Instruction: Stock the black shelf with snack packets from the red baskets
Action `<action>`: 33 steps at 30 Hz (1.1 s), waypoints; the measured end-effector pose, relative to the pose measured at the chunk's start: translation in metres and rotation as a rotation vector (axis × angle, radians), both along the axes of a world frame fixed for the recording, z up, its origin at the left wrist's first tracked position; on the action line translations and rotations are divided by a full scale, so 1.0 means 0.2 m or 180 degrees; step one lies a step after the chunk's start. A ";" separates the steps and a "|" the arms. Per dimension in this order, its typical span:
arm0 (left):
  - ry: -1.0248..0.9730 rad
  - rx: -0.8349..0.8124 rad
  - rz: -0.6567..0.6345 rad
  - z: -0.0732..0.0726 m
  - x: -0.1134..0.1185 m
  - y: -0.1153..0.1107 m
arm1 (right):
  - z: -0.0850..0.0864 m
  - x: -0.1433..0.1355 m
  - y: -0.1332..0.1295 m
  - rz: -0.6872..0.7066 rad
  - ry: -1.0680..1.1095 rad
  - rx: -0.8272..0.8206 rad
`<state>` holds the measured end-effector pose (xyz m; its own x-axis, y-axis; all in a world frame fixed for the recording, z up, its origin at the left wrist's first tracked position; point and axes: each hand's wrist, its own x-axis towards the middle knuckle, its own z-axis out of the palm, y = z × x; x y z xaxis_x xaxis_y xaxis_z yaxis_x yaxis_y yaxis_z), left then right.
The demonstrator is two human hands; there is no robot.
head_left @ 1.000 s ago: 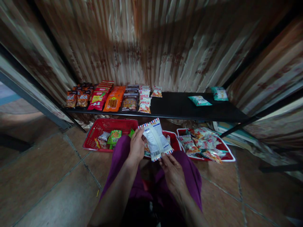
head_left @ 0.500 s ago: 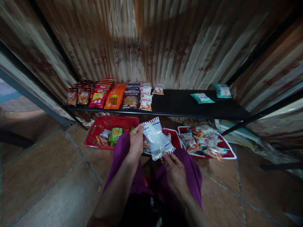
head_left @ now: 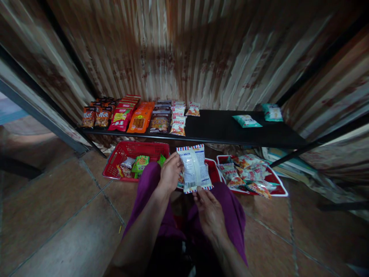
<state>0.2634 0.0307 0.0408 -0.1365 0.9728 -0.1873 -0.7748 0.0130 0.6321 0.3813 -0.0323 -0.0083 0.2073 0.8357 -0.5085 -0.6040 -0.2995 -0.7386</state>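
Above my knees I hold a snack packet (head_left: pixel 195 169) with its printed back facing me and red, white and blue striped ends. My right hand (head_left: pixel 211 213) pinches its lower edge between thumb and fingers. On the packet's left side, my left hand (head_left: pixel 170 173) is closed with its fingers bent against the edge; part of those fingers is hidden. Behind the packet, a red basket (head_left: pixel 212 169) is partly covered. Similar white and orange packets (head_left: pixel 178 125) stand in a row on the black shelf (head_left: pixel 215 127).
Black-and-orange, red, orange and brown packets (head_left: pixel 160 122) fill the shelf's left part. Two teal packets (head_left: pixel 247 120) lie on its right. On the floor are a red basket (head_left: pixel 113 159) with green packets and a white-rimmed basket (head_left: pixel 284 188) of snack packets. Metal posts flank the shelf.
The packet has turned more upright and shifted slightly right. My left hand has moved from its upper corner down to its left side; my right hand keeps its pinch on the lower edge.
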 end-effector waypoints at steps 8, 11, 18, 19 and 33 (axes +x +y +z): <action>0.0196 -0.0115 -0.0056 0.01 0.01 0.00 | -0.04 -0.05 -0.06 0.0316 0.0174 -0.0091; 0.0339 -0.0073 -0.0195 0.00 0.01 0.00 | -0.05 -0.04 -0.05 0.0272 0.0132 -0.0045; 0.0439 0.0023 -0.0497 -0.03 0.02 -0.03 | -0.04 -0.03 -0.03 0.0177 0.0144 -0.0030; 0.0445 0.0029 -0.0512 -0.04 0.02 -0.03 | -0.04 -0.03 -0.03 0.0181 0.0161 -0.0037; 0.0738 0.0064 -0.0762 -0.10 0.03 -0.07 | 0.00 -0.03 -0.02 0.0147 0.0105 -0.0001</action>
